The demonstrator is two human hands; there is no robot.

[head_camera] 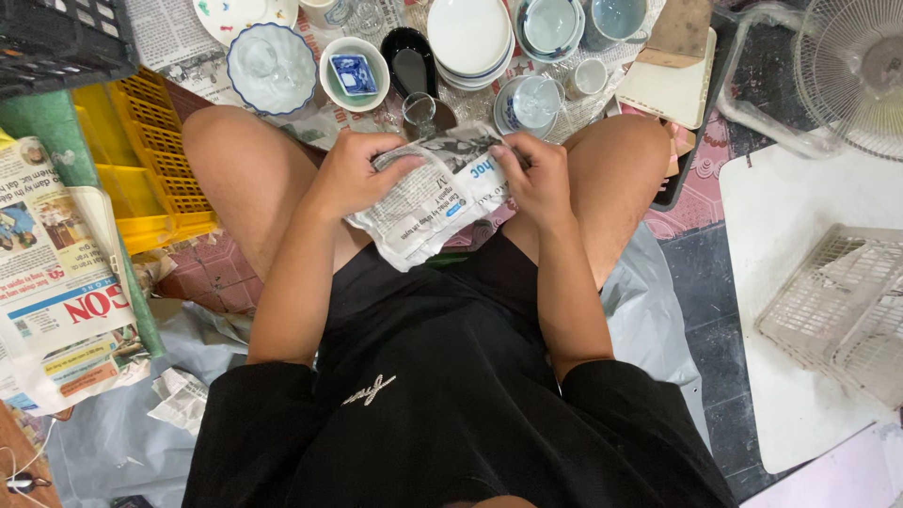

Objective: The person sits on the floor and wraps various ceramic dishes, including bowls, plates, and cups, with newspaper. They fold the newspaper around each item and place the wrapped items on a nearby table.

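While the knees are spread wide on the floor, a bundle wrapped in newspaper [435, 199] is held between them, near the centre of the view and slightly toward 12 o'clock. The left hand [353, 174] is closed over the bundle's upper left end, its fingers curled onto the crumpled paper, and the right hand [538, 179] is clamped on the upper right end, thumb and fingers pressed into the sheet. What lies inside the wrapping cannot be told, since it is fully covered. Crockery is spread on more newspaper at 12 o'clock, just beyond the hands: a stack of white plates [468, 38], a small white bowl with a blue square pattern [355, 73], a scalloped blue-rimmed bowl [272, 66] at 11 o'clock, a black dish [409, 61], a clear drinking glass [419, 113] just above the bundle, and a glass set on a saucer [532, 102]. A yellow plastic crate [150, 160] is seen at 10 o'clock, and a pile of folded newspapers [56, 273] lies at 9 o'clock. A white wire basket [837, 310] is placed at 3 o'clock on a white board, and a fan guard [851, 71] is visible at 2 o'clock. A grey plastic sheet [654, 320] is spread under the legs.
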